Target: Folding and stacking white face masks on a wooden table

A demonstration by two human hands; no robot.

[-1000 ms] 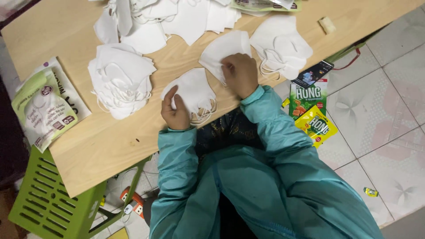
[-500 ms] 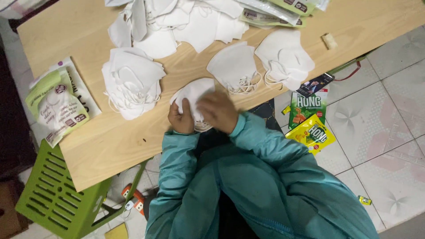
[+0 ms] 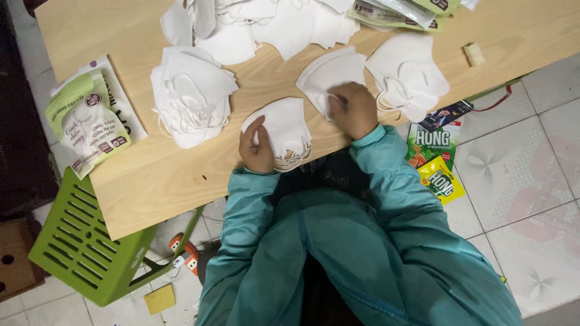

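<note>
Your left hand [image 3: 257,145] curled around the near-left edge of a small stack of white masks [image 3: 284,130] at the front edge of the wooden table [image 3: 145,175], fingers bent and thumb laid against the side, apparently pinning the pile so it kept its shape. Your right hand [image 3: 353,108] lay palm down, fingers bent and close together, pressed on a single folded white mask [image 3: 329,72] just beyond and to the right of that stack; whether the fingertips pinched the fabric could not be seen.

The small stack sat at the table's near lip, its ear loops hanging just over the edge above your teal jacket [image 3: 338,253], so there was little room toward you. To the left, a taller pile of masks [image 3: 190,99] stood apart from it across a strip of bare wood. To the right of your right hand, another group of masks [image 3: 408,75] rested near the table's corner, close to the edge. A loose heap of masks [image 3: 260,24] filled the far middle of the table.

A green-and-white packet [image 3: 87,118] overhung the left side above a green plastic crate [image 3: 84,247] on the tiled floor [image 3: 531,181]. Green and yellow sachets [image 3: 438,160] lay on the tiles at your right.
</note>
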